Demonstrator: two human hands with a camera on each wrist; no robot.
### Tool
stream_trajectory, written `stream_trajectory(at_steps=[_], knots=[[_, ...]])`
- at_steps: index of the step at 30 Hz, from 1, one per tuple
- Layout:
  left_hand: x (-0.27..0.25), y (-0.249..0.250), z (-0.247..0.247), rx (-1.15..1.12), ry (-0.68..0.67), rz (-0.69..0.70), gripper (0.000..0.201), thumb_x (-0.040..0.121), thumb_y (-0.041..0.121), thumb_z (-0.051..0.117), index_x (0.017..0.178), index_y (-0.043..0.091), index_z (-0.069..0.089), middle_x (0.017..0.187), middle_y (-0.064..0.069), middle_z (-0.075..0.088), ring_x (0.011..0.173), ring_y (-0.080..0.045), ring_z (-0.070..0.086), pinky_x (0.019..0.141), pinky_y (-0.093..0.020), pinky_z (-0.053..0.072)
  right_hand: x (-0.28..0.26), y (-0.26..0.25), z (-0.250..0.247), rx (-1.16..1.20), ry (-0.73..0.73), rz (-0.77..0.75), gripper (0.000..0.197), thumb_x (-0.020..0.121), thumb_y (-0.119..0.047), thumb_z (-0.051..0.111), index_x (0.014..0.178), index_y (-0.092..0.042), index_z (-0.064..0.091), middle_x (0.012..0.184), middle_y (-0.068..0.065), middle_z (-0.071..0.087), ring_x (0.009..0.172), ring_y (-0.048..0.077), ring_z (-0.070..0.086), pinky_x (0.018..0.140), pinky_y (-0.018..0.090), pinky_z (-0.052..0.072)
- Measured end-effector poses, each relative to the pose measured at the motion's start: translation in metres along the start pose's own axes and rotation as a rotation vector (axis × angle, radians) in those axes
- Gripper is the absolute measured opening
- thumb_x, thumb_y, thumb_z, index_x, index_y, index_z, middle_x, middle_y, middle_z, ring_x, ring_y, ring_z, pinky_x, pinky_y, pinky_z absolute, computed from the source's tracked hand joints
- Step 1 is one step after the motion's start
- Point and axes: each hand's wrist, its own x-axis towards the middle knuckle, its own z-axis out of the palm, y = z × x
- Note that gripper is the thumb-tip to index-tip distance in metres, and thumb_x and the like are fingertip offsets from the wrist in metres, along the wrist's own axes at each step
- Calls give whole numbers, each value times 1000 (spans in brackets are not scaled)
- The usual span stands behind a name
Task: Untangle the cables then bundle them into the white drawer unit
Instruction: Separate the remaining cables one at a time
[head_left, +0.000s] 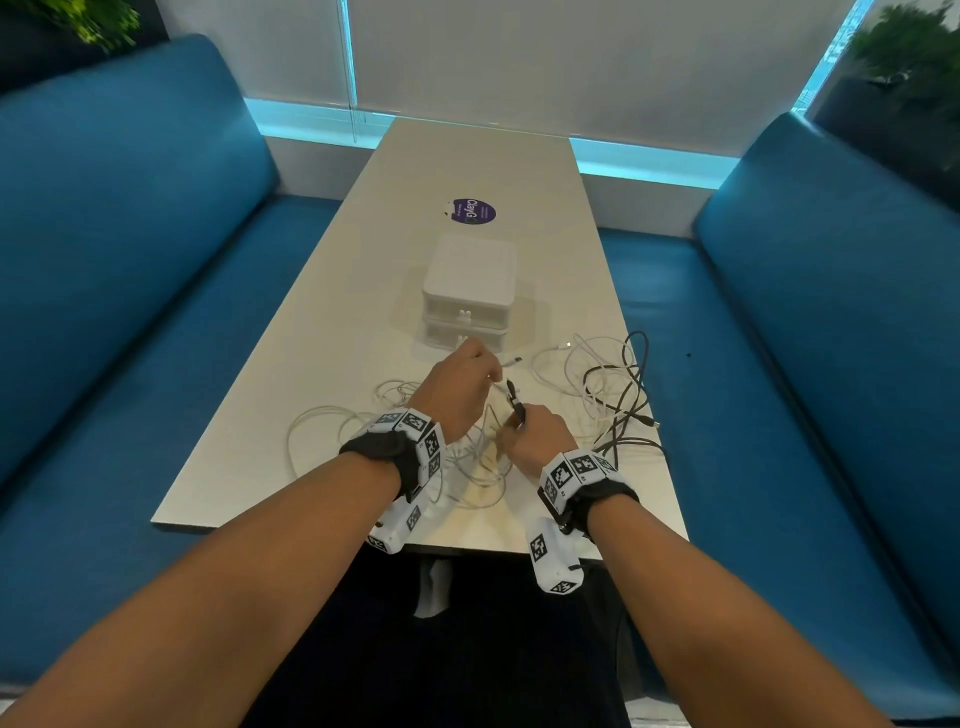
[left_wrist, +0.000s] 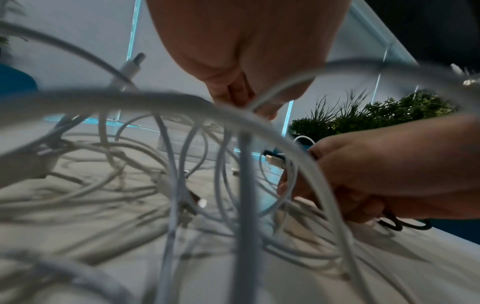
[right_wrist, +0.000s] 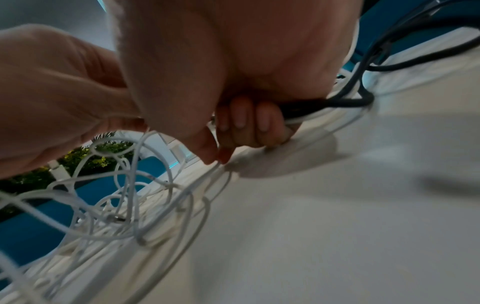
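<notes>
A tangle of white cables and a black cable lies on the near end of the white table. My left hand pinches a white cable, whose plug sticks out to the right. My right hand grips the black cable, its plug end pointing up between the hands. White loops hang under both hands. The white drawer unit stands just beyond them, two drawers stacked, both closed.
A round purple sticker lies on the table behind the drawer unit. Blue benches run along both long sides. Green plants stand in the far corners. A window wall closes off the far end.
</notes>
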Motion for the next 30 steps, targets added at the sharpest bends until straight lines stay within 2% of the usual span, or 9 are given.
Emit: stream_trajectory(at_steps=[3,6,10,15,18,22,25,28,30], knots=[[-3,-1,5,-89,-5,-73,19,96,0,54,111,11,52,112,-3,53,87,-21,54,76,-33,45,0,2,-6,93,-1,17,28,97,-23,43,97,-7,66,93,10,68,85,29,63,69,31,48],[0,-2,7,-76,-42,-125,18,97,5,53,114,11,54,105,-6,61,90,-25,58,83,-42,50,-1,5,-9,142,18,-6,32,101,-23,42,106,-6,68,102,11,69,95,30,63,79,33,48],[0,3,11,107,-99,-141,13,101,22,53,106,14,61,98,-6,67,88,-29,63,80,-45,52,0,5,-7,272,39,-32,32,102,-26,43,107,-10,70,99,5,69,93,23,65,76,31,46],[0,7,21,247,-115,-157,32,104,41,46,102,13,61,89,-9,66,78,-32,62,66,-40,50,5,3,-11,381,76,-110,31,100,-39,48,98,-20,73,91,-1,73,85,14,67,77,30,50],[-1,10,25,236,-136,-124,32,104,40,46,103,13,62,91,-11,66,81,-34,62,64,-37,42,9,6,-13,344,85,-137,30,99,-35,50,93,-18,74,90,-2,74,87,15,68,83,33,52],[-4,9,27,259,-148,-141,31,101,43,49,99,15,63,91,-7,67,82,-31,63,68,-35,45,9,6,-14,228,104,-138,32,101,-33,49,96,-11,70,90,5,71,86,22,65,71,30,44],[-7,4,27,452,-248,-77,29,103,35,45,94,16,64,94,-7,69,85,-30,62,77,-35,42,9,8,-18,237,154,-99,33,101,-34,48,98,-9,69,91,9,69,85,24,60,70,29,38],[-8,0,26,485,-262,-39,26,104,28,42,90,20,62,95,-7,70,86,-30,61,76,-34,32,10,7,-18,282,138,-72,34,98,-40,54,91,-9,66,82,4,66,81,22,61,67,29,37],[-8,0,26,463,-245,-39,24,104,27,43,96,22,65,96,-4,71,88,-28,62,77,-34,31,11,7,-18,327,139,-56,32,93,-46,60,86,-15,62,79,-1,63,77,17,58,68,29,38]])
